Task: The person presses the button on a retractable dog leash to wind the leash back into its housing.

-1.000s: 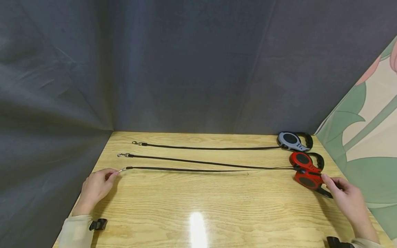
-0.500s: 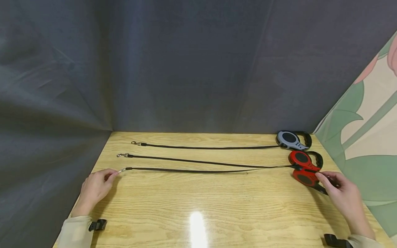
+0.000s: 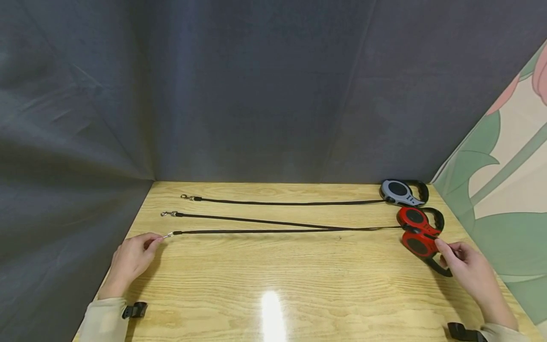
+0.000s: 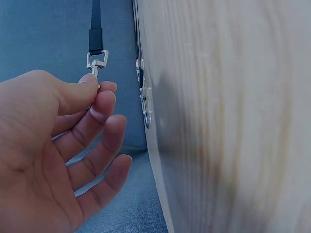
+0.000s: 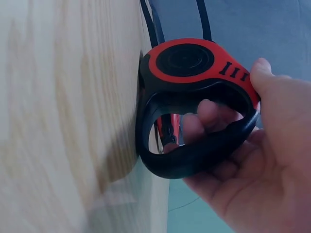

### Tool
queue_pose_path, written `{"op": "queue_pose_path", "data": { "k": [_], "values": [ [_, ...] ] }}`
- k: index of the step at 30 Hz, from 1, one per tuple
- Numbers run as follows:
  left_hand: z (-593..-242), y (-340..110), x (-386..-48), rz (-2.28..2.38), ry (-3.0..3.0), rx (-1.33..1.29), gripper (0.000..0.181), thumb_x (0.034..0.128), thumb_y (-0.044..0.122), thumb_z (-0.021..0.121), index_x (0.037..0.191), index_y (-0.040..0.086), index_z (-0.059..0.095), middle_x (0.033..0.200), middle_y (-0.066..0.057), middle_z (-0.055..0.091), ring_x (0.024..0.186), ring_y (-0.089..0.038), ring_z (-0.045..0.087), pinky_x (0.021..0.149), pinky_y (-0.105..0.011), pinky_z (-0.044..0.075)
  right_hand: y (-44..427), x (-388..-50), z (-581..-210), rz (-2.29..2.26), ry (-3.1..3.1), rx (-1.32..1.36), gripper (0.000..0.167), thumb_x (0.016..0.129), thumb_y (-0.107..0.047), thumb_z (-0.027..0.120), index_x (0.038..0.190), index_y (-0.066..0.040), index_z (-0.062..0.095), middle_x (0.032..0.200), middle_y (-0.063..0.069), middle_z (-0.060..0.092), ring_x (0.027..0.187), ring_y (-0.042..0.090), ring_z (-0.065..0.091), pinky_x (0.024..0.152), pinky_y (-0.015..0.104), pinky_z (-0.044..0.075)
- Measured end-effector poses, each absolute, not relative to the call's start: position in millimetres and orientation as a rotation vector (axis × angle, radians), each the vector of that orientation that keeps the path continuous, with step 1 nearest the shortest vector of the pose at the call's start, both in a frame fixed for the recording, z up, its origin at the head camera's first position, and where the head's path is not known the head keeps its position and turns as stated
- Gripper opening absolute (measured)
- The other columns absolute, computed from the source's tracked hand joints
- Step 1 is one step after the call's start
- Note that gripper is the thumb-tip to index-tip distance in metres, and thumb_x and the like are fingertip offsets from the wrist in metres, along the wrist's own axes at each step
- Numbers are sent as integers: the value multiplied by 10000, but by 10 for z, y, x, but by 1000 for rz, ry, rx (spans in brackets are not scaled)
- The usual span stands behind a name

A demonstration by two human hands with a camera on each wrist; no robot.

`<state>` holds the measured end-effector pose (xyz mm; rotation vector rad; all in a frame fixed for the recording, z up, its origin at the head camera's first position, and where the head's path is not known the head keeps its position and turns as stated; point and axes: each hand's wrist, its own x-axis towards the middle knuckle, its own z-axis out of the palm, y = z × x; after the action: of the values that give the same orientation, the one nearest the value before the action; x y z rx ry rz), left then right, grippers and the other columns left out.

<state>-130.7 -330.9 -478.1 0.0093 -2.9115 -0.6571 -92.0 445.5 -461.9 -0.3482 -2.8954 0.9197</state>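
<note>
My left hand (image 3: 133,260) pinches a silver snap hook (image 4: 97,60) between thumb and fingertips, just above the table's left side. From the hook a black strap (image 3: 256,231) runs taut across to a red retractable dog leash (image 3: 416,244). My right hand (image 3: 467,271) grips this leash by its edge, with fingertips showing through the black handle loop (image 5: 184,162) in the right wrist view. The casing is tilted, close to the table. Right behind it lies a second red retractable leash (image 3: 412,217), its strap meeting the held one near the right.
A grey retractable leash (image 3: 395,190) lies at the back right, its strap (image 3: 290,204) stretched leftward. Two loose snap hooks (image 3: 187,196) rest at the left. Dark cloth (image 3: 273,95) rises behind the wooden table (image 3: 273,275); a floral cloth (image 3: 513,199) hangs on the right.
My right hand has shifted slightly left with the red leash, whose handle now tips lower toward me. The strap has straightened from a slight sag. My left hand has stayed in place.
</note>
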Motion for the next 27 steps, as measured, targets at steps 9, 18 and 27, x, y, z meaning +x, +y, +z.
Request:
{"op": "queue_pose_path", "data": {
  "k": [9,18,27],
  "values": [
    [-4777,-3305,-1305,-659,-2911,3,249,1062,232,671,1174,45,789,919,-101,775,667,-165,529,592,-327,384,4471,-923,-4624,939,-2916,-313,538,1127,-468,449,1013,-3,694,845,-7,700,668,-6,505,581,272,405],
    [-4774,-3318,-1301,-651,-2898,7,255,1064,237,664,1167,39,787,932,-123,783,658,-165,538,587,-328,383,4369,-925,-4588,1007,-2793,-403,529,1106,-488,504,1069,5,694,741,-64,515,687,82,425,594,308,328],
    [-4769,-3351,-1283,-653,-2886,36,287,1070,278,658,1163,42,792,902,-110,779,618,-170,499,563,-334,355,4272,-905,-4576,1036,-2678,-501,462,1045,-515,630,1011,-65,731,740,-149,576,694,72,457,599,294,363]
  ]
}}
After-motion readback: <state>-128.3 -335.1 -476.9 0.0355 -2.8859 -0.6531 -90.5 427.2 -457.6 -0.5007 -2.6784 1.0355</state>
